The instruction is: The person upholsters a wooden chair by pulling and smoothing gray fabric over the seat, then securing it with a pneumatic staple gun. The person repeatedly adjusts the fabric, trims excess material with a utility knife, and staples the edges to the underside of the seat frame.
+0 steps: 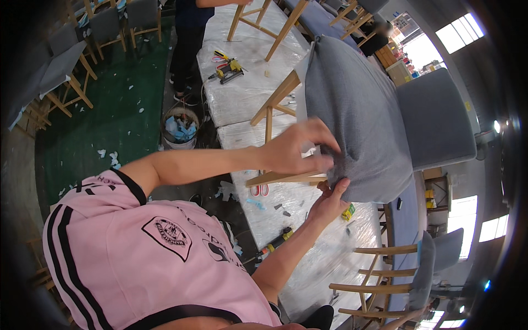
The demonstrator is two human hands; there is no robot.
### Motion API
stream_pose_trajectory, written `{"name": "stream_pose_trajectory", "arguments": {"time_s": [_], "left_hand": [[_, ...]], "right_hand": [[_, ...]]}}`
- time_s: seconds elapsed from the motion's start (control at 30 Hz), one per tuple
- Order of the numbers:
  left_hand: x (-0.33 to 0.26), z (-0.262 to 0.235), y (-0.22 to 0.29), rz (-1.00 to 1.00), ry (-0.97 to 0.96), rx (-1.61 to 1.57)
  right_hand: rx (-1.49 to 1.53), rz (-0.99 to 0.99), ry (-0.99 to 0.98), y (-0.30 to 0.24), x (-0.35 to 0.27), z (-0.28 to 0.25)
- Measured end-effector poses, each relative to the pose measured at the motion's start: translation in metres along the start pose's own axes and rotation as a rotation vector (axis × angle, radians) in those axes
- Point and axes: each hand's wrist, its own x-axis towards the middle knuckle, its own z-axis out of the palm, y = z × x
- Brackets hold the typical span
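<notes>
A wooden-legged chair with a grey fabric seat lies tipped on the table, its legs pointing left. Its seat front bulges up close to me, and a grey backrest stands out beyond on the right. My left hand is bent at the seat's near corner, its fingers and thumb closing on the grey fabric; it is somewhat blurred. Just below, my right hand grips that corner's fabric, thumb on the outside and the other fingers curled underneath, partly hidden.
On the film-covered table lie a yellow-and-black staple gun, red-handled scissors, another yellow tool and fabric scraps. A scrap-filled bucket stands left. More chairs are at right. A person stands across.
</notes>
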Motion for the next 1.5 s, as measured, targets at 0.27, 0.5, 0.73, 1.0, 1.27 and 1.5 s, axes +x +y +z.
{"name": "stream_pose_trajectory", "arguments": {"time_s": [0.27, 0.5, 0.73, 1.0, 1.27, 1.5], "left_hand": [[-0.018, 0.017, -0.046, -0.775, -0.016, -0.675], [-0.062, 0.031, -0.049, -0.659, -0.111, -0.717], [-0.03, 0.004, -0.044, -0.728, 0.248, -0.712], [-0.009, 0.017, -0.022, -0.705, 0.085, -0.694], [-0.011, 0.021, -0.038, -0.718, 0.042, -0.593], [-0.048, 0.032, -0.056, -0.637, 0.064, -0.621]], "right_hand": [[-0.006, -0.039, 0.045, 0.014, 0.001, 0.007], [-0.255, -0.102, -0.06, -0.004, -0.01, -0.002], [-0.072, -0.038, -0.075, -0.007, -0.01, 0.008], [-0.166, 0.013, 0.042, -0.036, -0.013, 0.033], [-0.188, -0.004, -0.013, -0.026, -0.019, 0.02], [-0.257, -0.044, -0.087, 0.019, -0.016, -0.002]]}}
